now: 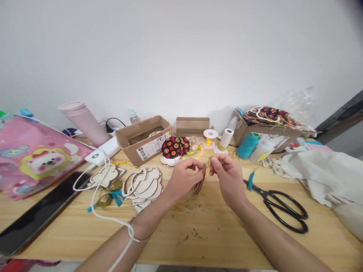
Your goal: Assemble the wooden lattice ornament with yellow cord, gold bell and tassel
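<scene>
My left hand (184, 179) curls around a thin, dark-edged wooden cut-out (200, 184), which hangs below my fingers. My right hand (228, 177) pinches a strand of yellow thread (207, 171) close to the cut-out, and the fingertips of both hands nearly meet. To the left of my hands lies a pile of pale wooden cut-outs (143, 189). Behind them sits a round piece of black fabric with red and yellow flowers (175, 146). A spool of yellow thread (210, 138) stands just beyond my fingers.
Black-handled scissors (279, 206) lie to the right on the wooden table (198, 238). Cardboard boxes (143, 141) stand along the wall, with a teal thread cone (248, 145) nearby. A pink bag (36, 158), white cable (99, 189), and white cloth (320, 175) flank the work area.
</scene>
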`<action>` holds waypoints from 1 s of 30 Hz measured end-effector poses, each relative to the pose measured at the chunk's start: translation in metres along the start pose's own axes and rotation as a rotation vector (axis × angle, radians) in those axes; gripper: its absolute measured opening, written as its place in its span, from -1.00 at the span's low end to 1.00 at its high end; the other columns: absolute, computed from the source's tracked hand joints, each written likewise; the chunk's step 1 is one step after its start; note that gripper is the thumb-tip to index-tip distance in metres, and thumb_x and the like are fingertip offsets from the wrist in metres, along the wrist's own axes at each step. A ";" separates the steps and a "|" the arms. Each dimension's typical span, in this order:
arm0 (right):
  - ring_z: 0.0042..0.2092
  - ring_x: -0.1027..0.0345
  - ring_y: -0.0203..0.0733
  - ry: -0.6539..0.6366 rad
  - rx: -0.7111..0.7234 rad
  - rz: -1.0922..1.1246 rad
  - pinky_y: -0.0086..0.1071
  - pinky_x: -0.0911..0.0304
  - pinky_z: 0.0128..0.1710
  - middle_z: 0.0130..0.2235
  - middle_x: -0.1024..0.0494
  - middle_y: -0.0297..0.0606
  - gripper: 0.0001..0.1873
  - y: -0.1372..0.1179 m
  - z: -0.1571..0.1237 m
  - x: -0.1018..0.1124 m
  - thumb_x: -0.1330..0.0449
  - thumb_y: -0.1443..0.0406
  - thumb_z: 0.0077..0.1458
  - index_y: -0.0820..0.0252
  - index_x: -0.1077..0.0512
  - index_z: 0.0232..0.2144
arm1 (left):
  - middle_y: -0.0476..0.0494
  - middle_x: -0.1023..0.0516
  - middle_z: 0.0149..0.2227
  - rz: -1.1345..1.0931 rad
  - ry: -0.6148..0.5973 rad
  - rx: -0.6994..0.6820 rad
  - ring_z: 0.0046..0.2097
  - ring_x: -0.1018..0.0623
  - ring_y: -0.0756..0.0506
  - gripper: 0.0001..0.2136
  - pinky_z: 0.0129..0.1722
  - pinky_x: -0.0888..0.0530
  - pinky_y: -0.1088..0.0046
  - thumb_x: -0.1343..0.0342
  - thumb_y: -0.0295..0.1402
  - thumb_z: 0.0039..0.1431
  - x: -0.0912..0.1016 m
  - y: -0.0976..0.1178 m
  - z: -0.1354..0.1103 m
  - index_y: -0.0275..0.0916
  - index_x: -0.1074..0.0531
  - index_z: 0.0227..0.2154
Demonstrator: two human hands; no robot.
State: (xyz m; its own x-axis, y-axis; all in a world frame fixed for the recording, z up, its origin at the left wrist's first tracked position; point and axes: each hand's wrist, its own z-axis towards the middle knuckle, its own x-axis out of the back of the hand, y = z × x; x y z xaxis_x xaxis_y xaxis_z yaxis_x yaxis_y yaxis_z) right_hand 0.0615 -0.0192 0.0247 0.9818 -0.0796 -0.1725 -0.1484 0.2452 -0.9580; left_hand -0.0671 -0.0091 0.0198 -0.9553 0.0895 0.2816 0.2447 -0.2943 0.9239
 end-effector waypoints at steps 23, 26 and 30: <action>-0.56 -0.18 -0.43 -0.092 -0.057 0.083 -0.51 -0.18 -0.52 -0.60 -0.33 -0.45 -0.87 -0.009 0.015 -0.003 -0.13 0.24 -0.01 0.19 -0.36 -0.51 | -0.02 -0.45 -0.51 0.036 -0.215 -0.011 -0.41 -0.38 -0.01 -0.89 -0.34 -0.32 0.48 -0.06 -0.47 -0.13 0.007 0.008 0.005 -0.25 -0.47 -0.51; -0.55 -0.20 -0.43 -0.102 -0.045 0.093 -0.50 -0.19 -0.49 -0.60 -0.34 -0.44 -0.87 -0.010 0.016 -0.002 -0.11 0.24 0.01 0.19 -0.38 -0.47 | -0.02 -0.45 -0.49 0.005 -0.215 -0.008 -0.38 -0.39 -0.01 -0.89 -0.30 -0.31 0.48 -0.09 -0.46 -0.13 0.009 0.007 0.006 -0.23 -0.48 -0.47; -0.53 -0.19 -0.44 -0.092 -0.043 0.135 -0.52 -0.18 -0.48 -0.55 -0.36 -0.42 -0.88 -0.012 0.017 0.002 -0.12 0.25 0.01 0.19 -0.38 -0.46 | -0.06 -0.49 -0.42 -0.043 -0.220 0.027 -0.34 -0.42 -0.03 -0.88 -0.26 -0.30 0.45 -0.11 -0.41 -0.10 0.011 0.006 0.009 -0.24 -0.49 -0.43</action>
State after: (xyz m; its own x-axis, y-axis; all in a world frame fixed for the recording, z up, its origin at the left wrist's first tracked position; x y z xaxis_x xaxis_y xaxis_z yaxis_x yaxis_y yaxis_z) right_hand 0.0669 -0.0056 0.0398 0.9591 0.0400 -0.2804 -0.2825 0.2063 -0.9368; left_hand -0.0748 -0.0014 0.0306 -0.9064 0.3079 0.2893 0.2120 -0.2609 0.9418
